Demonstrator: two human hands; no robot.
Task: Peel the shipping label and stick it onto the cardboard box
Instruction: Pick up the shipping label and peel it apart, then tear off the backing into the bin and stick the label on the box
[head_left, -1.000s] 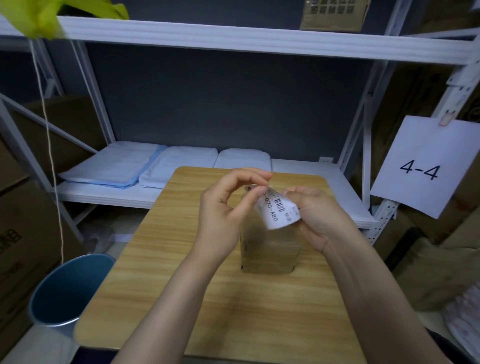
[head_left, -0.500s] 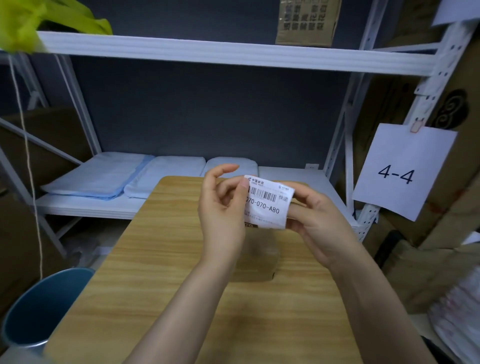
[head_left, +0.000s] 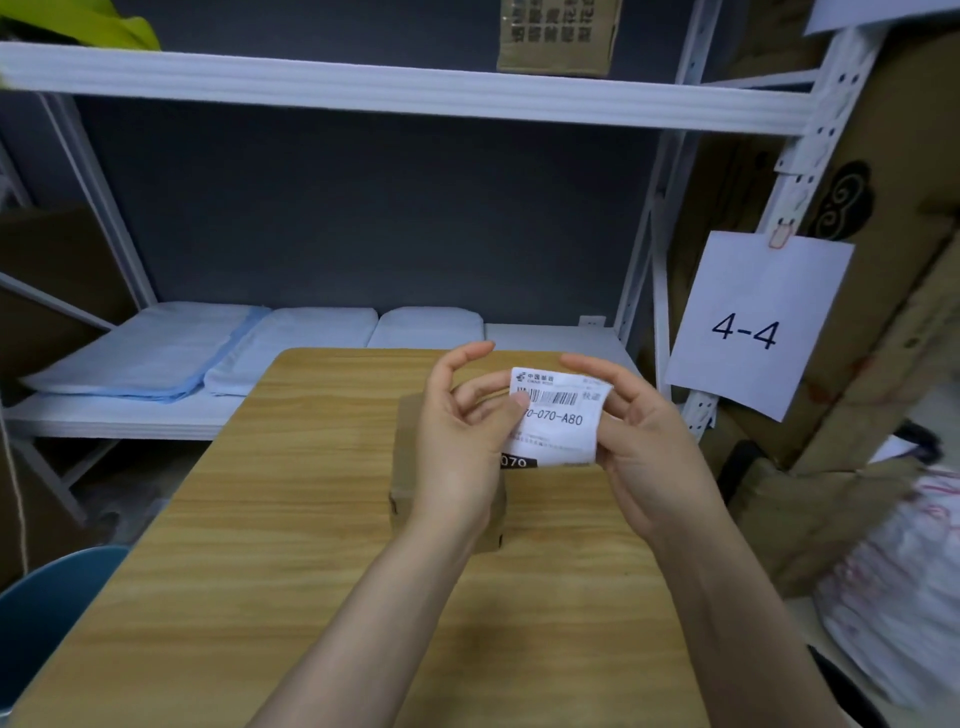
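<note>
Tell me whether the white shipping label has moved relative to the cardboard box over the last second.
Yes. The white shipping label rose and flattened, now facing the camera above the brown cardboard box.

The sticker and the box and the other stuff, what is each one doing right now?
shipping label: held up flat between both hands, printed side facing the camera, not on the box.
left hand: pinching the label's left edge.
right hand: gripping the label's right edge.
cardboard box: closed, resting on the table, partly hidden behind the left hand.
4-4 sign: clipped to the rack, hanging.
</note>
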